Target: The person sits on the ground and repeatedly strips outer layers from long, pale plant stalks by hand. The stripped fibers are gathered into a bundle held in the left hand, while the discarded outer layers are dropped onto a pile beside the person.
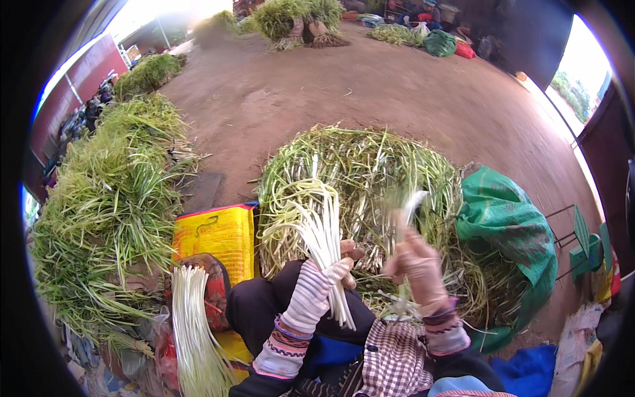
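My left hand [325, 283], in a striped knit glove, grips a bundle of peeled white stalks [322, 238]; their pale yellow-green tips droop to the left. My right hand [416, 268] is raised on the other side, blurred by motion. A pale stalk [412, 204] shows above its fingers and seems held in them. Before me lies a broad heap of green-leaved, white-stemmed stalks [372, 168], with loose leaves near my lap. To my left, a large bunch of clean white stalks [188, 307] lies across a dark red-patterned object [216, 290], probably a shoe.
A yellow printed sack [218, 233] lies beside my knee. Leafy green stalks [114, 198] are piled along the left. A green woven sack [511, 228] and a green metal-framed stool [580, 248] stand right. Farther back are upright bundles [297, 25] and a seated person [426, 15].
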Available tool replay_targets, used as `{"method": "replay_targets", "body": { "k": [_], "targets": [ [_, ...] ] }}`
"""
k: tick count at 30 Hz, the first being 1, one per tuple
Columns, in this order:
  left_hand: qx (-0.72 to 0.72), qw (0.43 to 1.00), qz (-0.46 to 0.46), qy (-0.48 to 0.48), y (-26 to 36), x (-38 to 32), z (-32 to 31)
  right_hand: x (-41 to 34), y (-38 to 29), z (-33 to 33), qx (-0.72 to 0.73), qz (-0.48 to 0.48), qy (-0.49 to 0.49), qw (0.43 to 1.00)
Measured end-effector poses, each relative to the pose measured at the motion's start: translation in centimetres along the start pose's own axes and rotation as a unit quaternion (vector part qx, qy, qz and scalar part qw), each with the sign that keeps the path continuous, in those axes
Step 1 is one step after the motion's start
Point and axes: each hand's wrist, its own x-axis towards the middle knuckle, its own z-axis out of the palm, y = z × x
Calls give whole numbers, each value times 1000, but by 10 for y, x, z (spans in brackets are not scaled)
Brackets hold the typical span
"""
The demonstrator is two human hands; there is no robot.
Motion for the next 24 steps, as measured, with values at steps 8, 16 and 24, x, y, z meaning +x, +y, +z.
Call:
{"method": "replay_targets", "body": {
  "k": [8, 16, 24],
  "targets": [
    [-41, 999, -26, -15, -18, 18, -1, 1, 37, 39, 58, 82, -100, 990],
    [-81, 994, 72, -6, 38, 26, -29, -31, 55, -27, -46, 163, -226, 959],
    [-119, 990, 56, -42, -2, 24, -21, -14, 29, 27, -131, 98, -126, 978]
  ]
}}
